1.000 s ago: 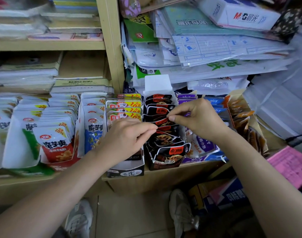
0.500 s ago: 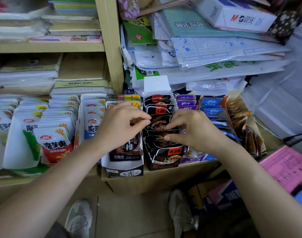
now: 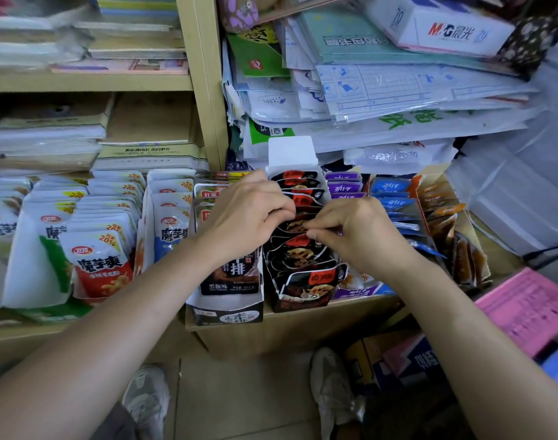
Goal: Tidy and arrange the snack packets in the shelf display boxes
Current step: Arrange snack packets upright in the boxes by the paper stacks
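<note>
I have both hands over the black display box (image 3: 303,301) at the centre of the frame, where it stands on the wooden shelf (image 3: 350,312). The left hand (image 3: 246,214) has its fingers (image 3: 280,206) curled down, pinching the top edge of a black snack packet (image 3: 295,226) in the middle of the row. The right hand (image 3: 357,233) meets it from the right, thumb and fingers nipping an upper edge at the same spot; I cannot tell whether it is the same packet. More black packets stand in front of and behind it in the box. Just left stands a white-fronted box (image 3: 226,314) of dark packets, partly hidden by my left wrist. Right of centre are purple packets (image 3: 342,187) and blue packets (image 3: 390,185). White packets (image 3: 100,265) fill the left of the frame, and stacked papers (image 3: 398,90) crowd the upper right.
</note>
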